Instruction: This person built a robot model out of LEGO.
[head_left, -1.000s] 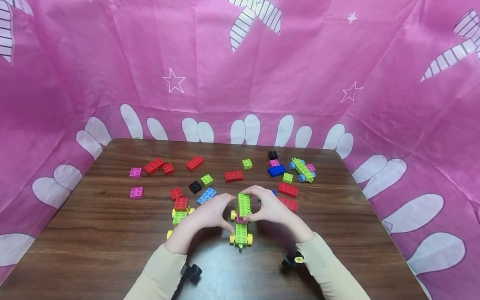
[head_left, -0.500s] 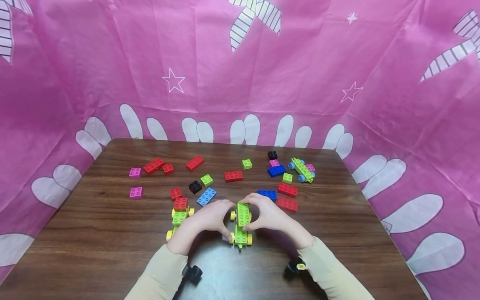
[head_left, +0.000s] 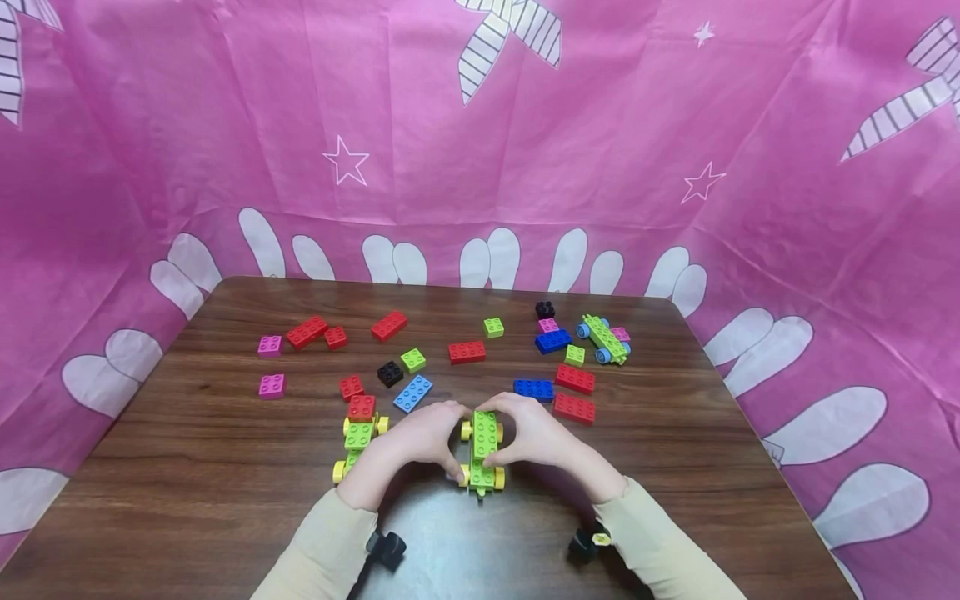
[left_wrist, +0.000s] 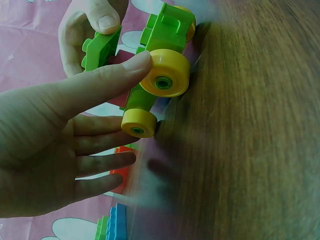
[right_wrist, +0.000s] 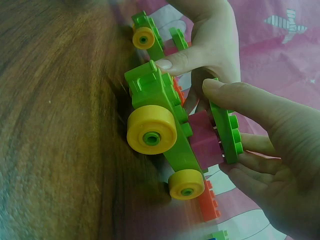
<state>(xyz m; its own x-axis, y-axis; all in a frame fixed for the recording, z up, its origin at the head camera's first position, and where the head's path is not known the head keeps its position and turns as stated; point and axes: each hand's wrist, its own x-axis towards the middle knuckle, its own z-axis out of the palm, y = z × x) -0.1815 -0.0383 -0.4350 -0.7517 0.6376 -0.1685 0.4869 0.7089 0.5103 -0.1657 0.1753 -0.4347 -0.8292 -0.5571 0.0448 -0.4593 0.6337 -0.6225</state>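
Note:
At the middle front of the table stands a low toy car base (head_left: 482, 478), lime green with yellow wheels. A dark pink brick (right_wrist: 204, 140) sits on it, mostly hidden from above. Over that lies a long lime green brick (head_left: 485, 433); in the right wrist view a narrow gap with studs shows between the two. My right hand (head_left: 536, 429) pinches this green brick by its ends, thumb at the near one. My left hand (head_left: 420, 439) holds the car from the left, thumb on the rear yellow wheel (left_wrist: 167, 72), fingers fairly straight by the front wheel (left_wrist: 138, 123).
A second yellow-wheeled car (head_left: 358, 436) with a red brick on it stands by my left forearm. Farther back lie loose bricks, among them a light blue brick (head_left: 413, 393), dark blue brick (head_left: 533, 389) and red brick (head_left: 574, 408). A blue-wheeled car (head_left: 604, 339) stands back right.
My right hand has brought the long green brick down and toward me onto the car's pink brick. My left hand has shifted only slightly and stays at the car.

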